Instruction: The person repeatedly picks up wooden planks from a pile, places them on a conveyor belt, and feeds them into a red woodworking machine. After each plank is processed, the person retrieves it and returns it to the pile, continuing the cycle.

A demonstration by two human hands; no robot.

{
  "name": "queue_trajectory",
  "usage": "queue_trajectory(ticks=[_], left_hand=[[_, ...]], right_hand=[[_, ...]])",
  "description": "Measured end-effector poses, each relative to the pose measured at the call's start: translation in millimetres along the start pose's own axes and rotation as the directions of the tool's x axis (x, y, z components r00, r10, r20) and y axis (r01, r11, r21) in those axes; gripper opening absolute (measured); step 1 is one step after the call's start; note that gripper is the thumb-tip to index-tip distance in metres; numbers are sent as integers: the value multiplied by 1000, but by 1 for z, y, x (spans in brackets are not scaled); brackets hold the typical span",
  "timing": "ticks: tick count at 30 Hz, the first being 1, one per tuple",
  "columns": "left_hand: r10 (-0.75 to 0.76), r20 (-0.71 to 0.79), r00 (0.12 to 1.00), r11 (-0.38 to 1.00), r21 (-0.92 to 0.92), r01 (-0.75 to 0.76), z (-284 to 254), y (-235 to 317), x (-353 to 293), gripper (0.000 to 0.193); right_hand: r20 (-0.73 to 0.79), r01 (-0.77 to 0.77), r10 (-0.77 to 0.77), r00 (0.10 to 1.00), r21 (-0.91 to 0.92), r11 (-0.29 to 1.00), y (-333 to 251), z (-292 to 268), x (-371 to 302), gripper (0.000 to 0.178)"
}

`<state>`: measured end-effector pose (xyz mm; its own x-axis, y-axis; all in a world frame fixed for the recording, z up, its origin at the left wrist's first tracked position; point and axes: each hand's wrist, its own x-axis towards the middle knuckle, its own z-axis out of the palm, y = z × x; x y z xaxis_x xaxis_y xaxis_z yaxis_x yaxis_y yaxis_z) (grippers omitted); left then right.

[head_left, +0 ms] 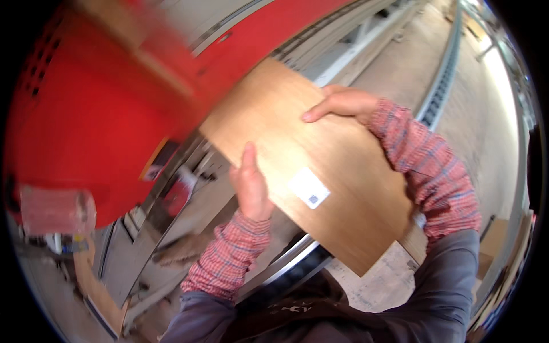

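A flat wood-coloured panel (349, 188) lies slantwise between my two hands, its far end up against a red machine (86, 126). On its face sits a white label (309, 187) with a small printed square. My left hand (251, 186) grips the panel's left edge, thumb on top and the other fingers hidden beneath. Over the right edge, farther off, my right hand (346, 104) is closed, its thumb lying on the face. Checked red sleeve covers wrap both forearms. The panel's underside is out of sight.
A clear plastic container (57, 210) is at the red machine's lower left. Beside the panel runs a grey metal rail (349, 51); a roller track (440, 86) curves along the right. Boards (509, 286) stand at the far right edge. Blurred wooden edging (154, 68) crosses the machine.
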<state>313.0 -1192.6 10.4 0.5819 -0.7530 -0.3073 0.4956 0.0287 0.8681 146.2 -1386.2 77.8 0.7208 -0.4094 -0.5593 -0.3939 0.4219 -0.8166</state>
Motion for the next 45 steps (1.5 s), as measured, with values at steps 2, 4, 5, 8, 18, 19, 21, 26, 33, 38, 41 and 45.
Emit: queue_trajectory(ticks=[2, 4, 5, 8, 18, 19, 21, 26, 33, 38, 41, 45], left_hand=[[8, 37, 999, 1000, -16, -7, 23, -5, 8, 47], [-34, 74, 997, 997, -61, 38, 24, -4, 21, 48], [-45, 81, 996, 996, -78, 51, 26, -4, 33, 48], [-46, 81, 996, 990, -128, 56, 75, -15, 48, 46], [22, 10, 1000, 998, 51, -22, 179, -74, 126, 53], [-72, 17, 997, 995, 66, 70, 189, -82, 142, 54], [-120, 344, 931, 989, -41, 143, 217, -94, 146, 54], [250, 578, 777, 843, 264, -468, 289, -123, 0, 47], [361, 913, 188, 593, -69, -802, 317, -141, -280, 39], [110, 955, -275, 749, -262, -609, 290, -192, -497, 34], [59, 705, -707, 891, -357, -281, 245, -235, -641, 34], [1, 120, -993, 966, -257, -30, 119, -245, -782, 31]], right_hand=[[2, 10, -10, 1000, -9, 1000, 3, -29, 9, 47], [57, -13, 15, 998, -34, 999, -2, -41, 29, 49], [93, -12, 9, 996, 27, 1000, -13, -42, 35, 51], [-95, 0, -31, 995, -305, 952, -8, -86, 41, 63], [-484, 339, -772, 412, -705, 623, 54, -16, -186, 54], [-535, 380, -729, 428, -625, 682, 83, 0, -230, 53], [-702, 348, -609, 370, -503, 791, 158, 35, -296, 46], [-995, 204, -98, -35, -103, 973, 340, 166, -411, 32], [-685, 377, 421, -594, 225, 898, 462, 392, -426, 31], [-497, 467, 557, -666, 304, 830, 504, 488, -467, 34], [-291, 531, 634, -716, 362, 766, 511, 536, -449, 36], [66, 629, 655, -753, 363, 687, 515, 618, -412, 34]])
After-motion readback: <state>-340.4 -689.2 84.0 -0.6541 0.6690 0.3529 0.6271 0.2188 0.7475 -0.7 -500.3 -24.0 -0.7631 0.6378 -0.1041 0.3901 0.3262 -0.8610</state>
